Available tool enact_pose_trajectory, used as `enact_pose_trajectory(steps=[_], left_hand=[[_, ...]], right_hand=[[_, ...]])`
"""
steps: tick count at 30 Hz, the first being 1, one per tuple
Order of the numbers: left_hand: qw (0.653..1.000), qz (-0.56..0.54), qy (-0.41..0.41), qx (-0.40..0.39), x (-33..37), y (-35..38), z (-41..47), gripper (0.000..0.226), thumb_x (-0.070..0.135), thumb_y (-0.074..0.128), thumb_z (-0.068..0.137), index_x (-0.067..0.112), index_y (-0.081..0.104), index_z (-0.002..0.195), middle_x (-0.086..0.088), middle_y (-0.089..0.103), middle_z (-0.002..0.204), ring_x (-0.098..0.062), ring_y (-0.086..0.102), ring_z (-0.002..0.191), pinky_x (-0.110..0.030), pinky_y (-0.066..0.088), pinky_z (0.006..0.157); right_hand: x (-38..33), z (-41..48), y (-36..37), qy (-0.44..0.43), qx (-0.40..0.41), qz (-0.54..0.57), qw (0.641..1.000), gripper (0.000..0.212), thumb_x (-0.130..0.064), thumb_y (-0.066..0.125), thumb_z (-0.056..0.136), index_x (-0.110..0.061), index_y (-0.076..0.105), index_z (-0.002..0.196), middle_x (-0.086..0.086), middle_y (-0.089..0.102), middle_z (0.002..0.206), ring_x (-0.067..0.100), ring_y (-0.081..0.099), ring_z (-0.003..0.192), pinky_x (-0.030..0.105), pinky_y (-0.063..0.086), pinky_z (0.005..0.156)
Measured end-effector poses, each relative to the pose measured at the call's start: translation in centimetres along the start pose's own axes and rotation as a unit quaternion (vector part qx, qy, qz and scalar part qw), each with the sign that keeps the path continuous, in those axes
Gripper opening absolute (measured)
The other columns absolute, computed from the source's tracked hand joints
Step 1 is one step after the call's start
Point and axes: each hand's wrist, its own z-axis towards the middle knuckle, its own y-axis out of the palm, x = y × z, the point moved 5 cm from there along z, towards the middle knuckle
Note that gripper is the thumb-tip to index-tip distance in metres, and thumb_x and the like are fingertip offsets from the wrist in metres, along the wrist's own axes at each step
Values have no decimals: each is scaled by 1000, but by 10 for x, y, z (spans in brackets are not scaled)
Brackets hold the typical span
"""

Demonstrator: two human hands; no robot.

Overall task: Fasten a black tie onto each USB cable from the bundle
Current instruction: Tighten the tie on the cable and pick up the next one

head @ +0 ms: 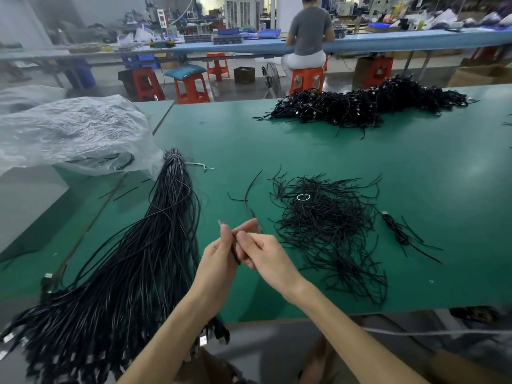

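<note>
Left hand (217,254) grip curled round USB cable (237,256); right hand (267,257) pinches it too.

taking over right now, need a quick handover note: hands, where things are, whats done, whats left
Left hand: grips a cable, plug end up.
Right hand: pinches the same cable; tie on it or not, cannot tell.
Bundle: at left, untied.
Ties: loose heap at right.
Done: one coiled cable right of the ties; far pile likely finished too.
Left: this cable, then the bundle.
</note>
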Motion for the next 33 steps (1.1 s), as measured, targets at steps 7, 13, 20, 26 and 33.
enact_pose_trajectory(steps=[7, 13, 20, 26, 33], left_hand=[[939, -339, -41, 51, 29, -12, 9, 33, 47, 44, 103, 20, 53, 85, 9, 50, 71, -7, 44, 57, -25, 39, 72], [976, -212, -31, -35, 34, -29, -2, 48, 53, 44, 106, 24, 50, 69, 10, 32, 60, -8, 22, 50, -24, 20, 53], [905, 377, -53, -191, 3, -9, -21, 52, 47, 44, 107, 23, 69, 68, 1, 65, 60, -10, 51, 50, -20, 42, 57], [900, 430, 20, -62, 13, -18, -8, 45, 57, 40, 97, 25, 61, 74, 13, 62, 61, -6, 48, 52, -27, 38, 51], [886, 463, 16, -34, 15, -19, 3, 45, 45, 46, 104, 16, 40, 69, 10, 36, 53, -9, 28, 44, -21, 27, 44]], right_hand=[[24, 3, 12, 31, 7, -16, 999, 59, -59, 49, 99, -17, 41, 59, -3, 36, 54, 13, 29, 51, 27, 25, 54], [47, 6, 14, 52, -20, -17, 998, 70, -85, 44, 84, -23, 29, 54, -5, 26, 51, 13, 20, 49, 25, 20, 52], [46, 25, 9, 80, 3, -127, 989, 67, -57, 52, 101, -15, 37, 51, -1, 42, 49, 18, 37, 51, 34, 34, 55], [15, 34, -1, 22, -13, -215, 976, 67, -57, 45, 105, -8, 43, 58, 9, 52, 54, 18, 45, 50, 35, 43, 56], [-6, 42, -8, -28, -18, -347, 937, 60, -54, 44, 105, -18, 39, 58, -2, 49, 59, 15, 44, 54, 35, 35, 59]])
